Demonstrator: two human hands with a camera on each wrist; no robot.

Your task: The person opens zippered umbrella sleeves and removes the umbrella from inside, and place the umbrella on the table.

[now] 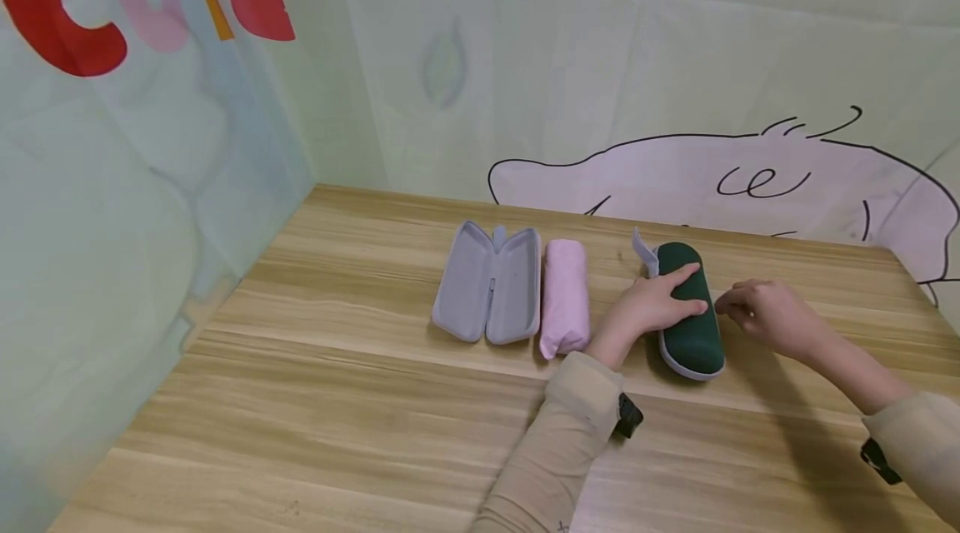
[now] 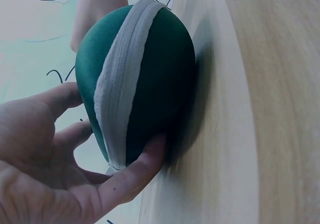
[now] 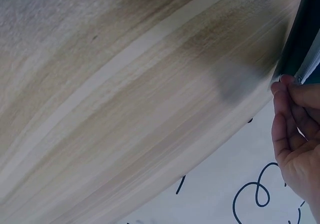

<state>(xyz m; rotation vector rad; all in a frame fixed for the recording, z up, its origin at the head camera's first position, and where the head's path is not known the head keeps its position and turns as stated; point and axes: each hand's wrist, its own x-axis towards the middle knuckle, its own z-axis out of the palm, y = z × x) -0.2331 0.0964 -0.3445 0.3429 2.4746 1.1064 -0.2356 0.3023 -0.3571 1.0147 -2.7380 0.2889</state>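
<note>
A dark green zippered case (image 1: 693, 346) with a pale grey zipper band (image 2: 122, 84) and a grey strap (image 1: 643, 251) at its far end lies on the table. My left hand (image 1: 648, 306) grips it from the left, its thumb and fingers spread around the rounded body. At the case's right side, the fingertips of my right hand (image 1: 772, 316) pinch together right at the zipper edge, seen close up in the right wrist view. Whatever small part sits between those fingertips is mostly hidden, and I cannot tell if it is the zipper pull.
Left of my left hand, a pink soft roll (image 1: 565, 291) lies beside an unfolded grey hard case (image 1: 461, 296), its two halves facing up. All rest on a wood-grain table (image 1: 300, 416). A printed cloth backdrop (image 1: 570, 58) borders the back and left edges.
</note>
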